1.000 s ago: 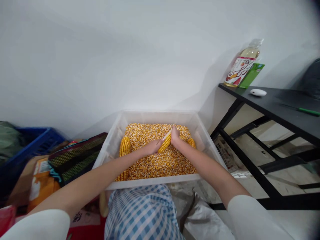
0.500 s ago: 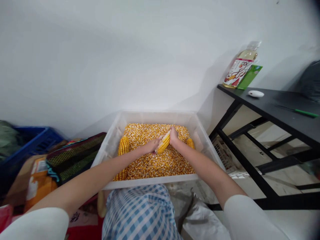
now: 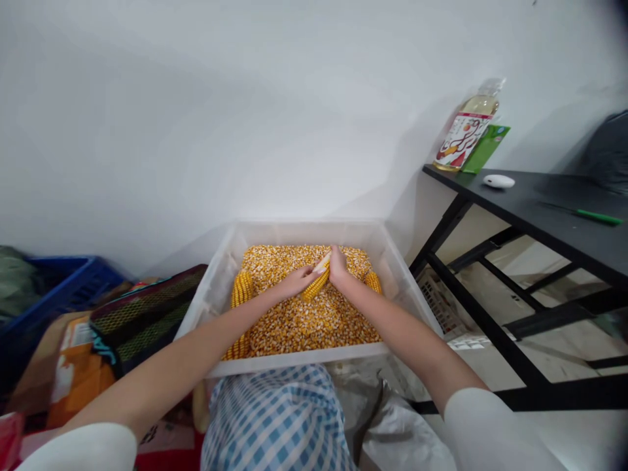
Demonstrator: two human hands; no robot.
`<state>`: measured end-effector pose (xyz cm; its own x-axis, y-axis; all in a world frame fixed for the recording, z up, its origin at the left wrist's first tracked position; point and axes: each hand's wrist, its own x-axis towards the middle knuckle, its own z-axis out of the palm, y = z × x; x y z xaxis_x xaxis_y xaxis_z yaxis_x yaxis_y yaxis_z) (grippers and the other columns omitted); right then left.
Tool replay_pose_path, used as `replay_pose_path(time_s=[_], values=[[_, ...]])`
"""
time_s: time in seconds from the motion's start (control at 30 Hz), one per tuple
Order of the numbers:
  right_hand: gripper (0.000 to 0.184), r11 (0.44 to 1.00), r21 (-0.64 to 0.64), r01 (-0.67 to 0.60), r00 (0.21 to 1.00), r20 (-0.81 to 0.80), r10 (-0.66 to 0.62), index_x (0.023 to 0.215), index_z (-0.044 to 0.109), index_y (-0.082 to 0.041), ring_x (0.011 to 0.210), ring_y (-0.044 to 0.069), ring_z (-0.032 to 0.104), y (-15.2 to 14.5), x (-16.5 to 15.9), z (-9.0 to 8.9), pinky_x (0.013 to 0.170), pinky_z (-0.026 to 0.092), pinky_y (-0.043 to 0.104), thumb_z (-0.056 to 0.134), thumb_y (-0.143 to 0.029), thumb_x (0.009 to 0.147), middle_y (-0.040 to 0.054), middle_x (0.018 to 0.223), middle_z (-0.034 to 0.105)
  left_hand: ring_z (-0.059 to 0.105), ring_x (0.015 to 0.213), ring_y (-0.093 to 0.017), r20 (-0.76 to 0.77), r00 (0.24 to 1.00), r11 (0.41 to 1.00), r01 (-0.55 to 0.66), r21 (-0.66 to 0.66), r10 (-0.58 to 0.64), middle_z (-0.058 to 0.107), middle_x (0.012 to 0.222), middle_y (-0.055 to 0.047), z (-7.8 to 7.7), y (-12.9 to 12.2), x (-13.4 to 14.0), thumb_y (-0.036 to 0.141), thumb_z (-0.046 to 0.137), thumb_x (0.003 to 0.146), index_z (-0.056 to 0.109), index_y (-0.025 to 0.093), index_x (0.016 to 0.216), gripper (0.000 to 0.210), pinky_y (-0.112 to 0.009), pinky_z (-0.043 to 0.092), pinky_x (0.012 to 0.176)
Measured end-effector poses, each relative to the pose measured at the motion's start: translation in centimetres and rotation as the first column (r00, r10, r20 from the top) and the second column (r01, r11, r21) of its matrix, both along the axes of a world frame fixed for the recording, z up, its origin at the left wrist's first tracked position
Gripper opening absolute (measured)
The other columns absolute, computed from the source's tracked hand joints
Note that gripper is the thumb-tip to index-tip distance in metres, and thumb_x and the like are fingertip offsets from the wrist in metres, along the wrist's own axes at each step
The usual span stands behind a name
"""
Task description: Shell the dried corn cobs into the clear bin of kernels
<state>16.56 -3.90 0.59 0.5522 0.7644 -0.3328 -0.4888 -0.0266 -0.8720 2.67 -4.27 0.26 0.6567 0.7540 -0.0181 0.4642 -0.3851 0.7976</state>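
A clear plastic tub [image 3: 397, 269] on the floor in front of me is filled with loose yellow corn kernels [image 3: 304, 320]. Over the kernels I hold one corn cob [image 3: 316, 280] slanted, partly stripped at its upper end. My left hand [image 3: 294, 282] grips its lower end and my right hand [image 3: 337, 265] grips its upper end. Another whole cob [image 3: 242, 291] lies along the tub's left wall, and a third cob [image 3: 373, 281] lies by the right wall.
A black metal table [image 3: 534, 209] stands to the right, bearing a bottle [image 3: 466, 134], a green carton [image 3: 485, 149], a white oval object [image 3: 498, 181] and a green pen [image 3: 596, 214]. A mesh bag [image 3: 142, 314], a blue crate [image 3: 53, 288] and an orange box [image 3: 73, 373] sit to the left.
Both hands have shifted slightly along and around the held cob, and the view has tipped a little. The cob stays over the kernels.
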Motion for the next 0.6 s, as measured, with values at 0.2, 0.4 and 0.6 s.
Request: replay_pose_path(time_s=[0.2, 0.4, 0.6], values=[[0.016, 0.999, -0.01, 0.052, 0.998, 0.048, -0.051, 0.061, 0.041, -0.02, 0.04, 0.009, 0.04, -0.7, -1.2, 1.0, 0.038, 0.031, 0.019, 0.046, -0.023, 0.077, -0.0064, 0.045, 0.042, 0.033, 0.132, -0.026, 0.028, 1.0, 0.999, -0.01, -0.048, 0.011, 0.035, 0.144, -0.016, -0.2, -0.9, 0.6, 0.068, 0.029, 0.081, 0.041, 0.007, 0.136, 0.083, -0.036, 0.019, 0.11], [0.016, 0.998, -0.028, 0.056, 0.997, 0.061, -0.054, 0.062, 0.042, -0.021, 0.04, 0.01, 0.043, -1.2, -1.4, 0.7, 0.039, 0.034, 0.021, 0.045, -0.026, 0.077, -0.0062, 0.045, 0.041, 0.032, 0.133, -0.023, 0.096, 0.994, 0.998, 0.058, -0.028, -0.055, 0.037, 0.143, -0.011, -0.6, -1.3, 0.5, 0.066, 0.023, 0.084, 0.041, 0.012, 0.137, 0.078, -0.035, 0.015, 0.112], [0.016, 0.998, -0.061, 0.031, 0.999, 0.018, -0.03, 0.062, 0.04, -0.021, 0.038, 0.01, 0.042, -1.0, -1.4, 0.7, 0.038, 0.035, 0.021, 0.045, -0.027, 0.076, -0.0065, 0.044, 0.04, 0.042, 0.125, -0.024, 0.12, 0.993, 0.998, -0.012, -0.056, 0.019, 0.052, 0.132, -0.009, -0.3, -0.5, 0.4, 0.062, 0.022, 0.085, 0.054, 0.014, 0.124, 0.07, -0.036, 0.028, 0.106]])
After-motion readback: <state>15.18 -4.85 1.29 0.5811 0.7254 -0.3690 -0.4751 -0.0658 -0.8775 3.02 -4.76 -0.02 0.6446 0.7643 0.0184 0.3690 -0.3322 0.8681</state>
